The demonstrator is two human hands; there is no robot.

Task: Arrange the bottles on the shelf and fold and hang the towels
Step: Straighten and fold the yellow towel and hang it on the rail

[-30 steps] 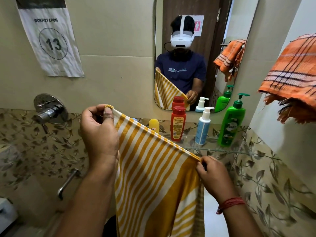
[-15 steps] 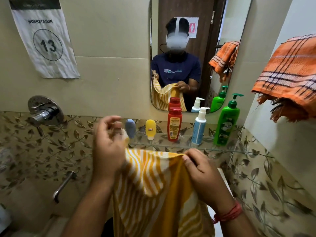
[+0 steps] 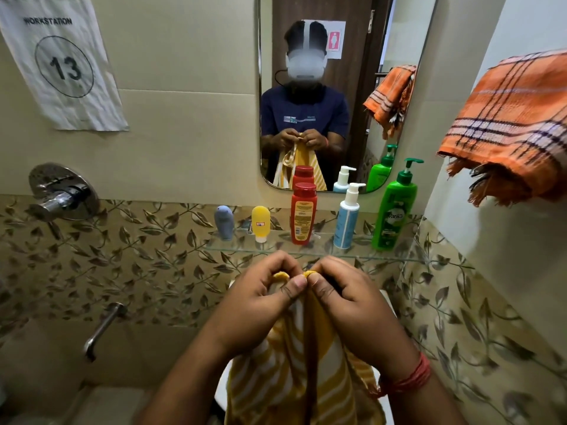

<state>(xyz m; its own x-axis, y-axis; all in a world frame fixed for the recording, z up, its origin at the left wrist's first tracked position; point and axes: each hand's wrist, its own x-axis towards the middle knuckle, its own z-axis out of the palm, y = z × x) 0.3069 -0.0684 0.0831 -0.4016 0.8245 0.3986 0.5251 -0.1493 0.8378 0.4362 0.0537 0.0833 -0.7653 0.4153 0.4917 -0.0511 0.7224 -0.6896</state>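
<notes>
A yellow and white striped towel (image 3: 294, 372) hangs folded lengthwise below my hands. My left hand (image 3: 260, 299) pinches one top corner and my right hand (image 3: 352, 302) pinches the other, thumbs touching at the middle. Behind them a glass shelf (image 3: 395, 254) carries a row of bottles: a small grey-blue tube (image 3: 224, 222), a yellow tube (image 3: 260, 223), a red bottle (image 3: 303, 213), a white and blue pump bottle (image 3: 348, 220) and a green pump bottle (image 3: 394, 210). An orange plaid towel (image 3: 506, 118) hangs on the right wall.
A mirror (image 3: 337, 72) above the shelf reflects me and the bottles. A chrome tap knob (image 3: 61, 191) and a spout (image 3: 102, 328) stick out of the tiled wall at left. A paper sign marked 13 (image 3: 61, 65) hangs upper left.
My hands have come together, bringing the towel's two top corners to meet, so the spread towel now hangs folded in half. The view has shifted slightly downward.
</notes>
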